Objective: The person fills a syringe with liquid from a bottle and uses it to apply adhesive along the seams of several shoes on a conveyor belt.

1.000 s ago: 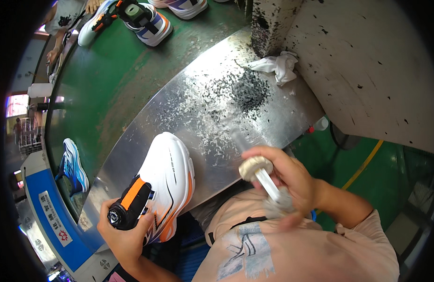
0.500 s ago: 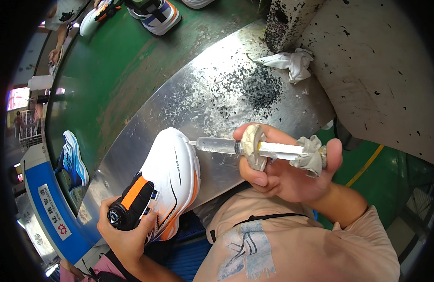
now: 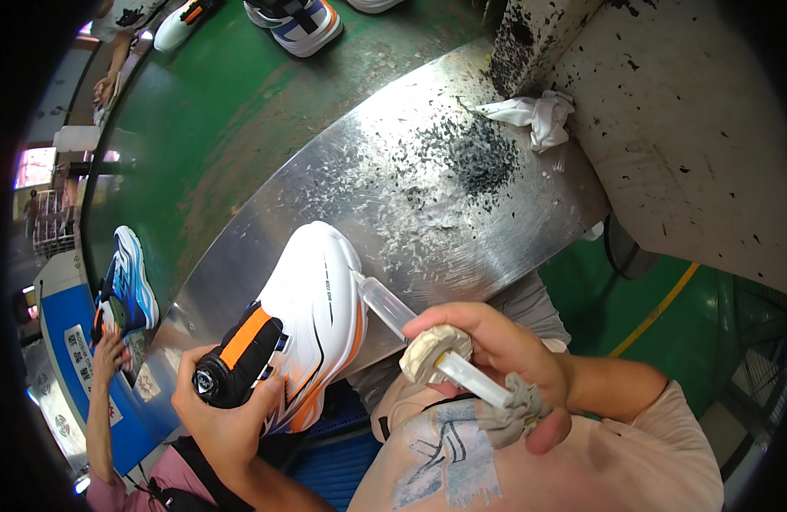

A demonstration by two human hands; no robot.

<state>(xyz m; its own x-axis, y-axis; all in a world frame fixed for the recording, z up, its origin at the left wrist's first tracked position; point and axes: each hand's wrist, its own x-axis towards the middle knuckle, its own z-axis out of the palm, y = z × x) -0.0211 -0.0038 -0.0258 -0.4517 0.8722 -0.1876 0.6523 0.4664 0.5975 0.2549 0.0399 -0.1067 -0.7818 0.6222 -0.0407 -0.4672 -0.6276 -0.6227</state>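
My left hand grips a white running shoe with black and orange parts around its heel and opening, holding it over the metal tabletop. In my right hand is a clear syringe. Its flange is wrapped in a pale lumpy pad, and grey cloth covers the plunger's end, near my thumb. The syringe's thin tip meets the shoe's right side near the toe, along the edge of the upper; whether it touches is too fine to tell.
Black and white scraps litter the metal plate. A crumpled white cloth lies beside a stained post. More shoes stand on the green surface. At left, a co-worker's hand is at a blue shoe.
My right hand has moved down and tilted the syringe, its tip shifting along the shoe's side away from the toe. A co-worker's arm has come in at left, reaching the blue shoe.
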